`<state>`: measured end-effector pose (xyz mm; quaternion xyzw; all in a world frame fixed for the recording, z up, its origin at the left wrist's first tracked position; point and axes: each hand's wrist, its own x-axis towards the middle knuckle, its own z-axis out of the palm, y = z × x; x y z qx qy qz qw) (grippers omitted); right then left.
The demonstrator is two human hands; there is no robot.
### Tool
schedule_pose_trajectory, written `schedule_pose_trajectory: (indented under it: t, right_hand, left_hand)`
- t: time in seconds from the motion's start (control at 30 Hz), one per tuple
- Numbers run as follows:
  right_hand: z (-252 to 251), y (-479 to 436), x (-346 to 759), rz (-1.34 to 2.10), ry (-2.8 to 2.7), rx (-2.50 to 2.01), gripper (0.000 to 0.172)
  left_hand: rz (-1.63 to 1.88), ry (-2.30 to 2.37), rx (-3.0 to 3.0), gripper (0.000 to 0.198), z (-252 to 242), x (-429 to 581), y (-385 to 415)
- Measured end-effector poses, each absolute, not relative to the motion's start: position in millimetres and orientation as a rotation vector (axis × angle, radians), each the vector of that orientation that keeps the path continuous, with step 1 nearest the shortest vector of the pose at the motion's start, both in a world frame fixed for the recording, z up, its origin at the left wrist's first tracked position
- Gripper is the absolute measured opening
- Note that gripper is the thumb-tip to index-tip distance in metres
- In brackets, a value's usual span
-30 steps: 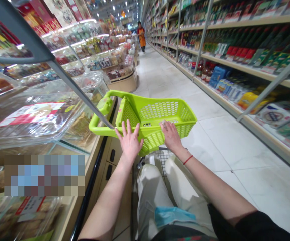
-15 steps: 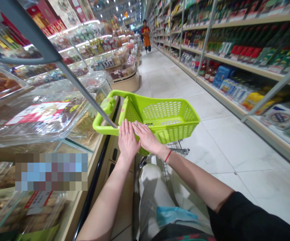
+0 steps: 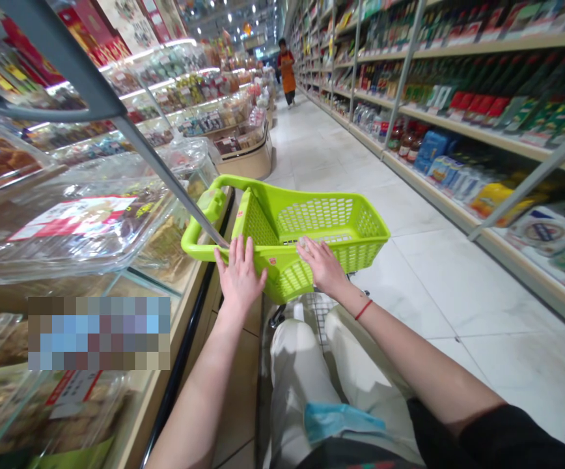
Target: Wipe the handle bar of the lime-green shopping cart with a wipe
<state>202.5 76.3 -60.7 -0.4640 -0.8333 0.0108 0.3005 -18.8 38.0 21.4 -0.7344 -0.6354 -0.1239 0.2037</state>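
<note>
A lime-green shopping cart basket (image 3: 292,273) stands side-on just ahead of my knees, with holes through its walls. My left hand (image 3: 240,277) has its fingers spread at the near rim, close to the handle end; whether it presses on the rim I cannot tell. Farther right, my right hand (image 3: 325,264) is over the same rim, palm down with fingers stretched out. No object shows in either hand. A grey pole (image 3: 175,185) slants down from the upper left and ends by my left fingertips. A blue face mask (image 3: 344,420) lies on my lap.
Packaged food fills a glass-edged display (image 3: 185,286) along my left. Stocked shelves (image 3: 439,114) run down the right side, with white floor tiles (image 3: 341,156) between. A person in an orange apron (image 3: 287,71) is far down the aisle.
My hands were side by side on the rim and have moved apart, the right one to the right, the left slightly left with fingers spreading. The distant person has shifted slightly.
</note>
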Motion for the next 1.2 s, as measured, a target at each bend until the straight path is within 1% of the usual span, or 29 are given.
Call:
schedule_pose_trajectory:
  t: [0.1,0.2,0.4,0.5,0.7,0.8,1.07,1.2]
  right_hand:
    - [-68,79,206,0.034,-2.164,-1.241,0.071]
    - [-65,80,191,0.062,-2.155,-1.169,0.073]
    - [-34,78,138,0.205,-2.178,-1.027,0.078]
    - [-18,79,112,0.289,-2.171,-0.900,0.079]
    - [-4,84,92,0.281,-2.184,-0.810,0.066]
    - [-7,84,101,0.229,-2.233,-0.821,0.062]
    - [-41,92,150,0.128,-2.196,-1.013,0.071]
    - [-46,90,159,0.124,-2.165,-1.113,0.067]
  left_hand:
    - [-0.340,-1.751,-2.047,0.073,23,-24,39]
    - [-0.330,-1.719,-2.076,0.073,22,-28,40]
    - [-0.369,-1.700,-2.103,0.083,21,-30,41]
    - [-0.385,-1.681,-2.107,0.082,22,-32,41]
    - [-0.400,-1.651,-2.096,0.077,21,-32,42]
    - [-0.394,-1.667,-2.090,0.076,21,-30,42]
    - [-0.434,-1.699,-2.077,0.087,21,-28,42]
    - [-0.465,-1.705,-2.069,0.086,19,-28,42]
